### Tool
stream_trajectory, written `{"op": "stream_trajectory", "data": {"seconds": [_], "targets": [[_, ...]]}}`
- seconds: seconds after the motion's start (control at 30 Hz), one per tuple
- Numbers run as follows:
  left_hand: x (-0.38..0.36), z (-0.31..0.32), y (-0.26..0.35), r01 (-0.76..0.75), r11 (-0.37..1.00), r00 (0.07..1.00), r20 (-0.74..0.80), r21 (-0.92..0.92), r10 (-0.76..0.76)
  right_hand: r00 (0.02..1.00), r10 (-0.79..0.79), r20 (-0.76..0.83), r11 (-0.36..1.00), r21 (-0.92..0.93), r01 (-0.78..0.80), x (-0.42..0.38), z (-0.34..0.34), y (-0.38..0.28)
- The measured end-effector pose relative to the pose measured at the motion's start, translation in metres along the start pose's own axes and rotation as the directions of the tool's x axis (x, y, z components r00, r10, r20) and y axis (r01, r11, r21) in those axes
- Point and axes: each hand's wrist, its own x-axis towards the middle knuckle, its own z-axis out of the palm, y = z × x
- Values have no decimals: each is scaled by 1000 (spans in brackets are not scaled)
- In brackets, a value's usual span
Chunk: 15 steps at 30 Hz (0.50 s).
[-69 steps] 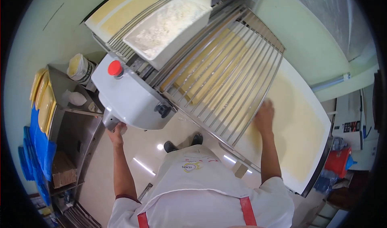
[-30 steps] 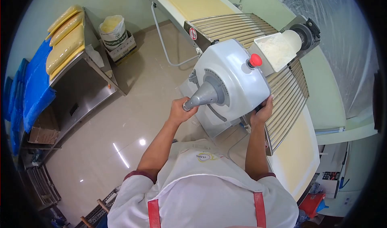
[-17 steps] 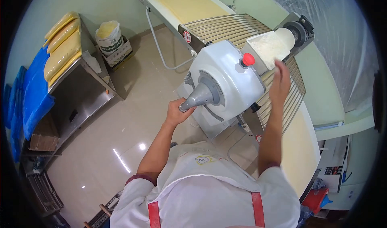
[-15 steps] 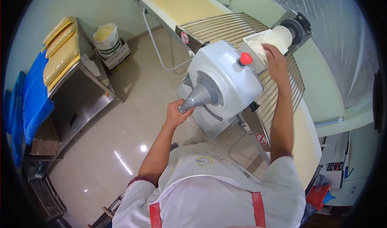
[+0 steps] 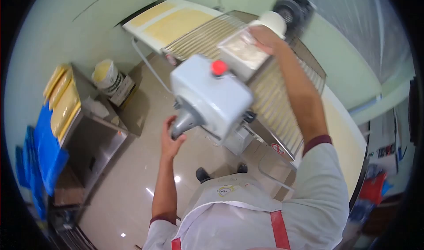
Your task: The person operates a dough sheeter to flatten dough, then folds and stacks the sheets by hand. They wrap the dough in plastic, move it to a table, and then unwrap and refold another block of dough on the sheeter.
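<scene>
A dough sheeter's white housing [image 5: 212,95] stands in front of me, with a red knob [image 5: 218,68] on top. From its side sticks a tapered grey lever [image 5: 187,119]. My left hand [image 5: 170,141] is at the lever's end, thumb and fingers apart around the tip. A white rectangular tray [image 5: 240,68] of flour [image 5: 247,52] rests at the top of the sheeter, behind the housing. My right hand [image 5: 265,40] reaches into this tray, its fingers curled together at the flour; the fingertips are whitish and blurred.
Slatted metal guards [image 5: 287,113] flank the housing, and yellowish dough lies on the far belt [image 5: 176,26]. At left, wrapped yellow slabs [image 5: 64,102] and blue plastic [image 5: 48,139] lie on a metal table [image 5: 104,139]. A white sack [image 5: 106,75] stands near the wall.
My view has shifted, so the sheeter sits further left. My left hand's fingers have loosened from around the lever. My right hand has gone from the tray's edge down into the flour.
</scene>
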Motion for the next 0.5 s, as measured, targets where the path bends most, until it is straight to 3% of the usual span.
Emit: {"op": "stream_trajectory", "data": {"seconds": [0.03, 0.1, 0.17, 0.23, 0.27, 0.33, 0.37, 0.4, 0.47, 0.5], "targets": [[16, 5, 24, -97, 991, 995, 0, 89, 98, 1000, 2, -23, 836, 548, 11, 3, 2, 5], [57, 30, 79, -268, 945, 961, -24, 186, 277, 999, 20, -29, 480, 877, 16, -16, -8, 2], [102, 49, 97, -314, 896, 942, -16, 313, 336, 947, -312, 77, 135, 990, -36, -57, -36, 30], [135, 92, 136, -243, 844, 957, -24, 479, 289, 944, -327, -36, -128, 992, -7, -139, -66, 61], [159, 97, 130, -214, 838, 970, 11, 502, 241, 961, -233, -150, -95, 987, 131, -180, -91, 97], [193, 84, 110, -127, 746, 981, 192, 654, -1, 942, -62, -329, -44, 944, 327, -290, -160, 182], [218, 61, 85, -354, 490, 922, 386, 797, 38, 880, -365, -306, 35, 939, 341, -352, -227, 274], [216, 77, 105, -112, 546, 948, 254, 830, -191, 864, -235, -445, 117, 870, 479, -441, -272, 284], [258, 15, 46, -486, 282, 856, 515, 827, -34, 746, -173, -643, 419, 638, 647, -654, -368, 274], [263, 13, 44, -392, 428, 878, 470, 814, -90, 687, -187, -702, 561, 497, 662, -768, -406, 251]]}}
